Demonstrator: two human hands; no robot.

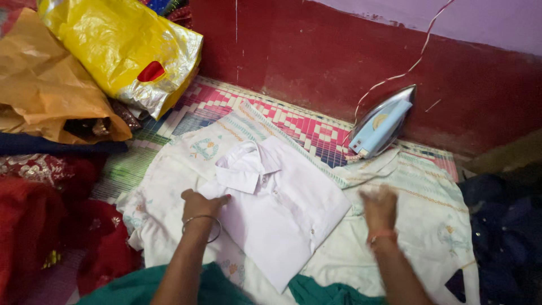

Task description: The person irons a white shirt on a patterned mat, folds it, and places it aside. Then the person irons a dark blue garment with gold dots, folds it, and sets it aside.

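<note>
1. Head view: folded white collared cotton shirt (282,209) lying on a cream embroidered cloth (429,226), spread over a pink-and-green woven floor mat (305,127).
2. Left hand (199,204), thin metal bangle at the wrist, pressing on the shirt's left edge just beside the collar; grip flat, holding nothing.
3. Right hand (379,208) blurred, over the cloth just right of the shirt; grip state impossible to tell.
4. Pale blue electric iron (381,122) tipped up against the dark red wall (339,56), well apart from both hands.
5. Yellow plastic bag (121,48) at upper left.
</note>
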